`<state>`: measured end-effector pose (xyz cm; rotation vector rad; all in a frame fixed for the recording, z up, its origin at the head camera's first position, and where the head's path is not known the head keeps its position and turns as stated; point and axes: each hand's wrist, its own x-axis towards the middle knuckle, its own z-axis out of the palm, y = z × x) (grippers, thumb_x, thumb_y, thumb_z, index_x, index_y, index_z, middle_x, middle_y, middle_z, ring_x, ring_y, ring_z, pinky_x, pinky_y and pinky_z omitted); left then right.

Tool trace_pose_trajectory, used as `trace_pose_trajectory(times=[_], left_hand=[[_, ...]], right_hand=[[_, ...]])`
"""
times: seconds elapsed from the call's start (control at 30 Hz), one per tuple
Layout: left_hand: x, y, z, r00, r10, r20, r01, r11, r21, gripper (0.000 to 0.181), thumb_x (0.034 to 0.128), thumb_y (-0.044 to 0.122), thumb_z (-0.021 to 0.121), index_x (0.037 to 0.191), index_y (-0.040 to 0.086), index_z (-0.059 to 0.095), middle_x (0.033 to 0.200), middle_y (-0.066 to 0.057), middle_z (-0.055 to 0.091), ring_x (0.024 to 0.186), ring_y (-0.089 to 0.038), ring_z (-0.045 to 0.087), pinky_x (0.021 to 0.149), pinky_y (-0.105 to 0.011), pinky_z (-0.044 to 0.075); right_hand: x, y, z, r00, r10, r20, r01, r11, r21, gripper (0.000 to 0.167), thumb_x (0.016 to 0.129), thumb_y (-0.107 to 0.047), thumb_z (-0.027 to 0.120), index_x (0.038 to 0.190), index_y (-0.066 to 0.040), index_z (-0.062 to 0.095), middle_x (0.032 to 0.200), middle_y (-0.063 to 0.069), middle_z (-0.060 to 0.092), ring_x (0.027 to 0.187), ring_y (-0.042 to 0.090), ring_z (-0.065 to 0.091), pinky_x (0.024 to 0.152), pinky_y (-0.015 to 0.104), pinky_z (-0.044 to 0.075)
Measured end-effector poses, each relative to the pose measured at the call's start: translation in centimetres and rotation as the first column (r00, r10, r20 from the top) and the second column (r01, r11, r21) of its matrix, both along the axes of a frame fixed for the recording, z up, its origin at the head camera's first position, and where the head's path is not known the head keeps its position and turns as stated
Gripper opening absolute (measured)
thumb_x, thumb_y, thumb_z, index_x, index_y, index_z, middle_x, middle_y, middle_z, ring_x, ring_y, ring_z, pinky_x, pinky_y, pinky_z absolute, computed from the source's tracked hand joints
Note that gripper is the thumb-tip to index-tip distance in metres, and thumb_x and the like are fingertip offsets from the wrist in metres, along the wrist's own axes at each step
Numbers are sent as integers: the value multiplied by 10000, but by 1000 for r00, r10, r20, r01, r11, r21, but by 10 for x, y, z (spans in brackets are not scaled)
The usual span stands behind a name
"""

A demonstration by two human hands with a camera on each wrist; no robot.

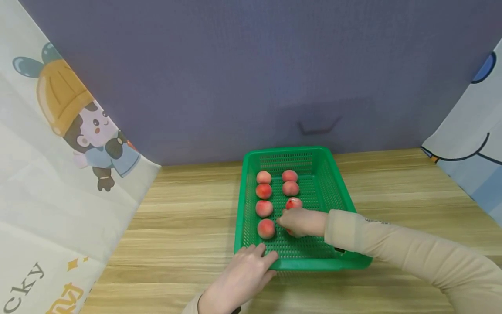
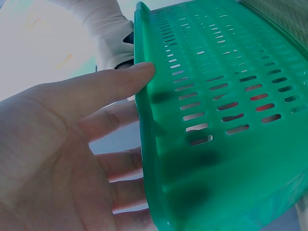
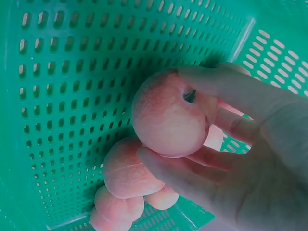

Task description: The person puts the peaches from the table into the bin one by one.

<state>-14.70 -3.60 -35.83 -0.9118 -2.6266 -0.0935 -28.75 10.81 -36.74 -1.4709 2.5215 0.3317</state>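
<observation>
A green plastic basket (image 1: 306, 264) with slotted walls stands on the table, with peaches in two rows inside. Several peaches (image 1: 266, 229) form the left row. In the second row, three peaches (image 1: 290, 188) show beyond my right hand (image 1: 300, 221). That hand is low in the basket's near part. Its thumb and fingers grip a peach (image 3: 166, 115), stem hollow showing in the right wrist view, close against another peach (image 3: 130, 168). My left hand (image 1: 245, 272) holds the basket's near rim (image 2: 144, 115) at the left corner, thumb on one side and fingers on the other.
The basket stands on a wood-grain table (image 1: 188, 209), close to a dark grey-blue panel (image 1: 235, 78) at the back. A white sheet with cartoon prints (image 1: 94, 126) hangs at the left, and another printed sheet (image 1: 470, 135) at the right.
</observation>
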Motion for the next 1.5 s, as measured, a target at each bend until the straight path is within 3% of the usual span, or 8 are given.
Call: trace_pose_trajectory(times=[0.17,0.43,0.73,1.0,1.23,1.37,1.5], left_hand=[[0,1,1,1000,9,22,-9,1000,-5,206,712,282,708,818,163,577,702,40,499,582,-95,486,497,-166,271],[1,1,3,1000,0,9,0,1000,-2,212,705,278,713,813,161,573,690,43,491,580,-94,493,492,-169,286],[1,1,3,999,5,32,-4,1000,-5,208,715,280,709,815,160,573,690,45,489,579,-91,491,490,-169,290],[1,1,3,999,12,31,-12,1000,-17,207,720,298,700,812,163,573,693,46,494,585,-90,496,496,-173,301],[1,1,3,999,10,31,-10,1000,-15,206,722,295,700,817,161,574,692,46,495,583,-89,496,494,-172,304],[1,1,3,1000,12,22,-12,1000,-16,209,719,298,699,818,163,573,696,46,497,588,-92,498,497,-175,305],[1,1,2,1000,13,9,-13,1000,-15,212,713,304,700,809,167,570,694,48,494,586,-93,495,498,-173,296]], right_hand=[[-1,1,-1,999,-19,28,19,1000,-12,138,765,10,600,834,-98,553,671,37,488,589,133,427,551,252,397],[-1,1,-4,991,-102,87,103,995,-4,197,793,-6,595,971,-90,580,707,44,479,567,131,412,529,235,375],[0,2,-3,989,-114,93,116,993,-13,246,798,-12,595,1036,-72,584,753,66,509,574,132,425,530,234,383],[1,4,-4,991,-103,86,105,994,-20,301,799,1,589,1093,-63,576,882,122,561,599,137,441,570,246,412],[2,4,-1,979,-154,133,155,988,0,364,808,2,581,1163,-67,548,894,123,543,562,151,430,540,243,382],[3,5,-2,980,-150,127,150,989,12,391,804,12,578,1184,-70,536,1075,164,560,574,159,454,568,247,402],[4,6,-3,975,-167,147,166,986,19,400,803,19,574,1189,-73,529,1168,183,523,502,139,369,510,231,334]])
